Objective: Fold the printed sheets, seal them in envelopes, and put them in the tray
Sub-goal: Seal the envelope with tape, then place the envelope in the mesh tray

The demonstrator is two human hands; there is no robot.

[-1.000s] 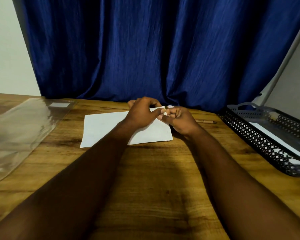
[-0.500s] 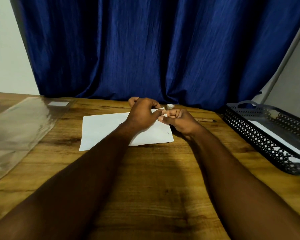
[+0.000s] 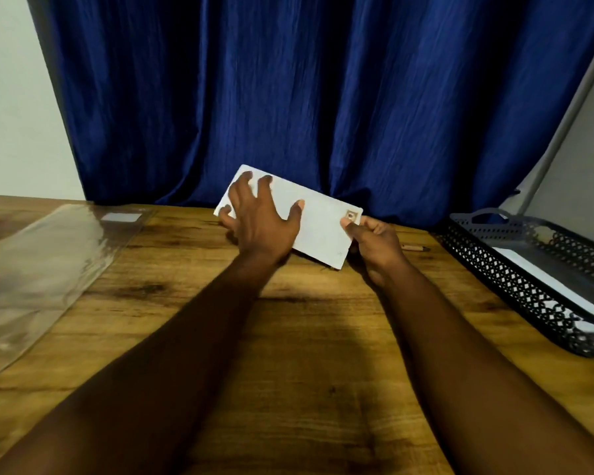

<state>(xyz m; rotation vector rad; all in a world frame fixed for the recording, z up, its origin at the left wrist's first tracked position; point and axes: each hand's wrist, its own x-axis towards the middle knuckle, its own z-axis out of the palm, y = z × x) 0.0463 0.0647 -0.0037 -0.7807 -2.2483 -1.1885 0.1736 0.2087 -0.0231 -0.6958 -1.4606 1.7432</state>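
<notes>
As we scan from the left, a clear plastic sleeve point(image 3: 42, 269) lies flat on the wooden surface point(image 3: 306, 337), well apart from the action. Moving in, we find the left hand point(image 3: 261, 221) spread wide, fingers splayed across the face of the envelope point(image 3: 323, 231). The envelope is lifted off the surface and tilted, its far left corner highest against the blue curtain point(image 3: 323, 97). At its right end we spot a small stamp point(image 3: 351, 216) in the corner, and just beside it the right hand point(image 3: 374, 241) pinches that end, thumb on top. A pencil point(image 3: 415, 248) lies on the surface just past that hand. Far right sits the black mesh tray point(image 3: 515, 286), with something white and flat point(image 3: 542, 269) inside: a finished envelope, we'd guess, though we can't be sure. We judge this one filled. Whether its flap is sealed we cannot tell, since that side faces away. What's left, by our reckoning, is carrying it over to the tray. We see no loose printed sheets, so we may be near the end.
</notes>
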